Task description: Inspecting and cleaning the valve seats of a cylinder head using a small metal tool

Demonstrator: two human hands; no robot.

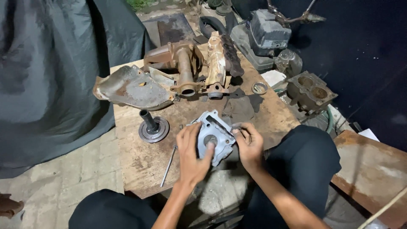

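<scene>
Now gripping a grey metal engine cover (214,135) over the worn tabletop (140,161).
Clasping it from both sides, left hand (193,154) and right hand (250,146), beside a thin rod (168,166) and flanged tube (152,126).

Surface: worn, stained wooden board (140,161).
On it: rusty metal cover (131,87), rusted pipe casting (184,68), flanged hub (153,127), thin rod (168,166), metal ring (259,88), dark rag (239,108).

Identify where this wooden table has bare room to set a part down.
Bare wood lies between the long rod and the table edge, and right of the dark rag. The far end is crowded with rusty parts.
</scene>
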